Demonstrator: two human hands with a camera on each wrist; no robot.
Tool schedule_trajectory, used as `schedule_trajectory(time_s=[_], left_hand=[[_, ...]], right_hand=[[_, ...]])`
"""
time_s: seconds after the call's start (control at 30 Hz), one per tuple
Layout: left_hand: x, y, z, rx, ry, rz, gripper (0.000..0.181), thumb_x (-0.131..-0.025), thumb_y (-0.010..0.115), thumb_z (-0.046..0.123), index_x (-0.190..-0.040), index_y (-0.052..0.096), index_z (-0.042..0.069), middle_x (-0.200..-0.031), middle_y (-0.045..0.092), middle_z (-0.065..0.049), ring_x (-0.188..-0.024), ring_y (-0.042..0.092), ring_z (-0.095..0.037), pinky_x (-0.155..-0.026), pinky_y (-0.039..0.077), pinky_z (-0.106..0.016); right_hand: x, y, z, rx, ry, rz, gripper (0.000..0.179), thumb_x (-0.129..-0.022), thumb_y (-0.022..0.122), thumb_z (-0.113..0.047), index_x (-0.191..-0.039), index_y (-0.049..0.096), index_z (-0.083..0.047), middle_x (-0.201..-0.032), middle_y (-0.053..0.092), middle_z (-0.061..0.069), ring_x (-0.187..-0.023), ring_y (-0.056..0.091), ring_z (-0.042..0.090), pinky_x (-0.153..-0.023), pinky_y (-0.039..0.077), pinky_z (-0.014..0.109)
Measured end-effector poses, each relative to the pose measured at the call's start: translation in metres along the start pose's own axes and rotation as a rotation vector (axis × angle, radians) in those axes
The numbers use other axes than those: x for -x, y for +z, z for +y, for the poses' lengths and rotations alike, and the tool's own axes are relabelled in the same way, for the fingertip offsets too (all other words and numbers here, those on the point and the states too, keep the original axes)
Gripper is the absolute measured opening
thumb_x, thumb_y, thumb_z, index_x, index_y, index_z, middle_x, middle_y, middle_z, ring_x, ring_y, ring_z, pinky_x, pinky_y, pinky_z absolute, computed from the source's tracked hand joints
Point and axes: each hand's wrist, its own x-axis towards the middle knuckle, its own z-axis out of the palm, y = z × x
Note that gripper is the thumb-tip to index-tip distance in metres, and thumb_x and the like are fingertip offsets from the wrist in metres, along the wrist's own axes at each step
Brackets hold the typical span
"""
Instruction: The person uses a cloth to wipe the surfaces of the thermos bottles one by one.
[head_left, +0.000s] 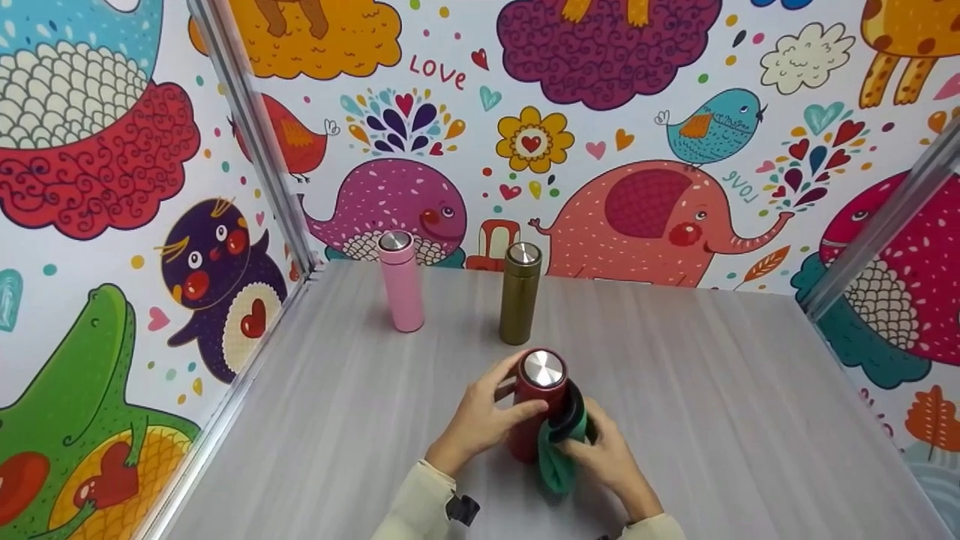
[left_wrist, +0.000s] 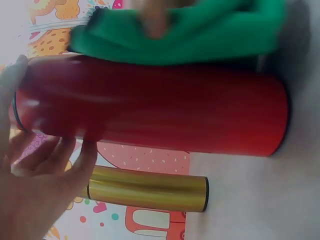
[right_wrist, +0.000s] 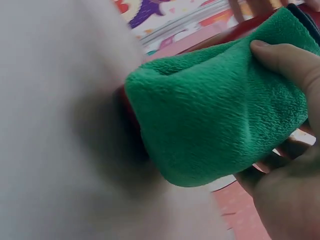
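Note:
A red thermos bottle (head_left: 529, 442) with a shiny silver lid stands upright on the grey table. My left hand (head_left: 484, 415) grips it near the top, thumb on the near side and fingers around the far side; the left wrist view shows its long red body (left_wrist: 165, 107). On the bottle's right side, my right hand (head_left: 606, 456) holds a folded green cloth (head_left: 556, 466) with a dark edge. In the right wrist view the thumb lies on top of the fluffy cloth (right_wrist: 215, 110), which covers most of the bottle there.
Farther back on the table (head_left: 697, 390) stand a pink thermos bottle (head_left: 403, 292) at left and an olive-gold one (head_left: 519, 304) just behind the red bottle. Walls with colourful animal prints and metal corner posts (head_left: 259, 142) enclose the table's back and sides.

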Motion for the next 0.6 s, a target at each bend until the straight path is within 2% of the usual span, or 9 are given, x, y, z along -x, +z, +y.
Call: schedule_trajectory(time_s=[0.13, 0.23, 0.3, 0.47, 0.53, 0.6], left_hand=[[-0.002, -0.003, -0.002, -0.02, 0.008, 0.01, 0.072, -0.088, 0.078, 0.036, -0.151, 0.046, 0.02, -0.133, 0.051, 0.0, -0.123, 0.053, -0.017, -0.099, 0.049, -0.035], [-0.003, -0.005, -0.004, -0.029, 0.007, -0.002, 0.073, -0.088, 0.077, 0.037, -0.152, 0.044, 0.023, -0.13, 0.051, 0.0, -0.121, 0.054, -0.016, -0.098, 0.05, -0.034], [-0.003, -0.007, -0.005, -0.018, 0.007, -0.01, 0.074, -0.088, 0.077, 0.036, -0.152, 0.043, 0.024, -0.132, 0.053, 0.003, -0.121, 0.054, -0.015, -0.097, 0.051, -0.032], [-0.003, -0.014, -0.008, 0.07, 0.042, -0.044, 0.065, -0.091, 0.077, 0.027, -0.147, 0.046, 0.016, -0.134, 0.059, 0.001, -0.122, 0.057, -0.017, -0.098, 0.05, -0.032], [-0.003, -0.015, -0.008, 0.094, 0.061, -0.059, 0.061, -0.093, 0.075, 0.023, -0.146, 0.047, 0.012, -0.136, 0.058, -0.002, -0.124, 0.056, -0.02, -0.1, 0.049, -0.033], [-0.003, -0.014, -0.007, 0.085, 0.07, -0.063, 0.059, -0.094, 0.073, 0.023, -0.147, 0.048, 0.013, -0.139, 0.056, -0.001, -0.126, 0.054, -0.02, -0.1, 0.049, -0.033]], right_hand=[[-0.013, -0.006, -0.024, -0.016, -0.189, -0.005, 0.061, -0.083, 0.073, 0.012, -0.14, 0.054, -0.001, -0.129, 0.061, 0.014, -0.111, 0.058, 0.023, -0.092, 0.051, 0.029], [-0.021, -0.009, -0.041, -0.015, -0.288, -0.002, 0.064, -0.082, 0.071, 0.017, -0.141, 0.051, 0.002, -0.127, 0.061, 0.016, -0.109, 0.059, 0.021, -0.09, 0.052, 0.027], [-0.024, -0.011, -0.053, -0.021, -0.329, 0.005, 0.065, -0.081, 0.069, 0.021, -0.141, 0.049, 0.006, -0.125, 0.06, 0.02, -0.107, 0.059, 0.02, -0.089, 0.052, 0.026], [-0.025, -0.011, -0.084, -0.051, -0.378, 0.005, 0.062, -0.08, 0.066, 0.025, -0.137, 0.047, 0.013, -0.121, 0.058, 0.028, -0.106, 0.059, 0.016, -0.089, 0.052, 0.025], [-0.024, -0.01, -0.088, -0.041, -0.378, -0.005, 0.06, -0.08, 0.067, 0.024, -0.136, 0.047, 0.014, -0.12, 0.058, 0.028, -0.105, 0.059, 0.015, -0.089, 0.052, 0.025], [-0.024, -0.009, -0.082, -0.014, -0.373, -0.016, 0.06, -0.08, 0.068, 0.022, -0.136, 0.048, 0.014, -0.12, 0.059, 0.026, -0.105, 0.059, 0.016, -0.09, 0.052, 0.025]])
